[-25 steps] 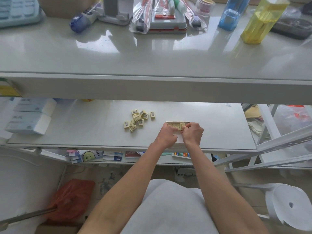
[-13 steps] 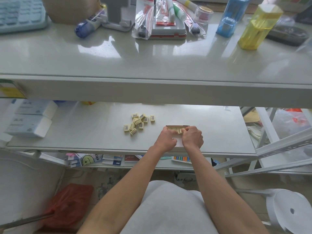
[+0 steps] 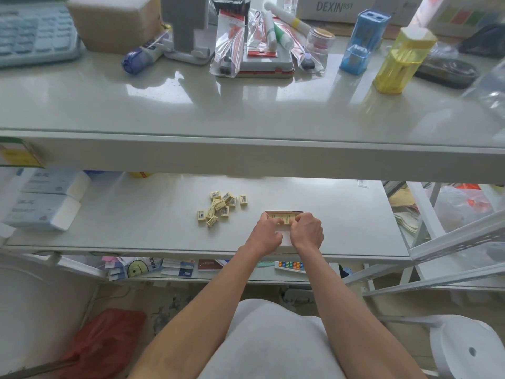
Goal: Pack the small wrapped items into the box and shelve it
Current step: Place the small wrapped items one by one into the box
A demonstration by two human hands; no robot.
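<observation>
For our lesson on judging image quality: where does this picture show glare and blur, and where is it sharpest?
Head view: bright glare patches on the glossy upper counter; keyboard and tissue packs at the left edge look soft; wrapped items mid-frame are sharpest, barcodes showing; left hand and right hand hide much of the box.

Glossy grey surface (image 3: 164,110) reflecting bright light. White shelf (image 3: 123,222) beneath it. White metal rack (image 3: 453,239) off the shelf's right edge. Stained floor (image 3: 169,307); white stool (image 3: 470,348) lower right.

Left hand (image 3: 266,232) and right hand (image 3: 306,231) touch items (image 3: 285,219) inside the box (image 3: 284,212).
</observation>
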